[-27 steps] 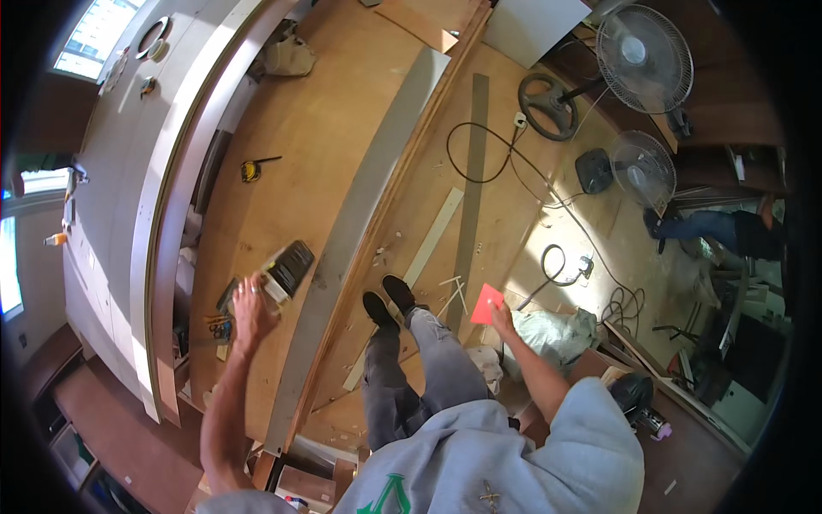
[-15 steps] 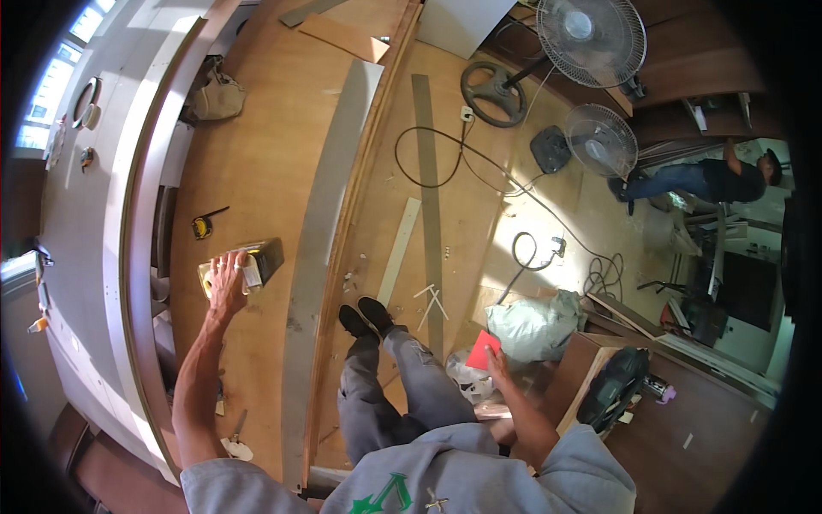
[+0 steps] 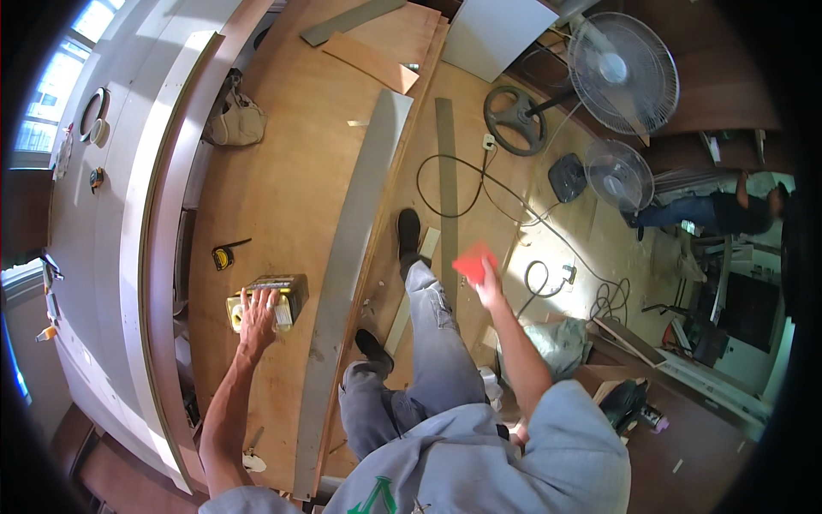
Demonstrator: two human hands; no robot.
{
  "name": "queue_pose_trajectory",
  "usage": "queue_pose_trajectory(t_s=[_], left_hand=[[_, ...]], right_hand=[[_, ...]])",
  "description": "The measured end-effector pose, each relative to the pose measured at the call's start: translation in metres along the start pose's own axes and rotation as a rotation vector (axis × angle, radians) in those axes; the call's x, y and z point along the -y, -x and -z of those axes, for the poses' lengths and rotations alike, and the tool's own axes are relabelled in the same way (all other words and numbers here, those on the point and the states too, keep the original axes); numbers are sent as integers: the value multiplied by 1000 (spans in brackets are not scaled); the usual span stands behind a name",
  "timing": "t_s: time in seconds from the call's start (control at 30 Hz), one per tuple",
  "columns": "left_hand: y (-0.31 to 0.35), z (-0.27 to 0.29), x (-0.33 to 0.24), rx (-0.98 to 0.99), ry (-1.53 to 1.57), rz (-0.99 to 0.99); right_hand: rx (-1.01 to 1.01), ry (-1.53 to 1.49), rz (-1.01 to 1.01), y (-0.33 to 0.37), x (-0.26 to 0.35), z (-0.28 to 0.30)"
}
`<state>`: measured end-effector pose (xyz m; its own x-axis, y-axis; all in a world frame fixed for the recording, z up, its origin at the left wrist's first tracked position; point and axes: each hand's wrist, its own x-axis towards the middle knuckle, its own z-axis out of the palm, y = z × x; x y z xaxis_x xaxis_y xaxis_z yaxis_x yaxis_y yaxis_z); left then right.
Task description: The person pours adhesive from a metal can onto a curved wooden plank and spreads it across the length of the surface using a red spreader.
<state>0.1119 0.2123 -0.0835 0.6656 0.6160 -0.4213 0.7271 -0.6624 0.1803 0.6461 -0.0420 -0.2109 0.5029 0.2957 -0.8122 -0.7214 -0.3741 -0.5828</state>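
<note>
My left hand (image 3: 258,320) is on top of a yellowish rectangular tin (image 3: 293,301) with a round cap, its fingers hooked over the top near the handle. The tin rests on the wooden work surface (image 3: 257,188), just nearer than a yellow-black tape measure (image 3: 223,257). Out to the right, my right hand (image 3: 489,283) is raised over the floor, gripping a flat red piece (image 3: 472,262), slightly blurred; its exact kind cannot be made out. A long grey strip (image 3: 347,214) lies along the work surface's right side.
Thin boards lie on the floor, one a dark strip (image 3: 446,146). A black cable (image 3: 531,208) loops across it. Two fans, one large (image 3: 623,73), stand far right beside a steering wheel (image 3: 515,120). Another person (image 3: 711,212) stands at the right. A cloth bag (image 3: 238,122) sits far left.
My right hand has moved up and forward with the red piece. My feet have stepped apart, one farther forward. My left hand stays on the tin while the whole view has shifted.
</note>
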Motion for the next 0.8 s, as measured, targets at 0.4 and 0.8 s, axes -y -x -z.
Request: queue_pose_trajectory(t_s=[0.4,0.8], left_hand=[[-12,-5,0,193,122,193],[-16,-9,-8,145,154,301]], right_hand=[[236,210,73,-329,277,-390],[274,302,290,-383,335,-499]])
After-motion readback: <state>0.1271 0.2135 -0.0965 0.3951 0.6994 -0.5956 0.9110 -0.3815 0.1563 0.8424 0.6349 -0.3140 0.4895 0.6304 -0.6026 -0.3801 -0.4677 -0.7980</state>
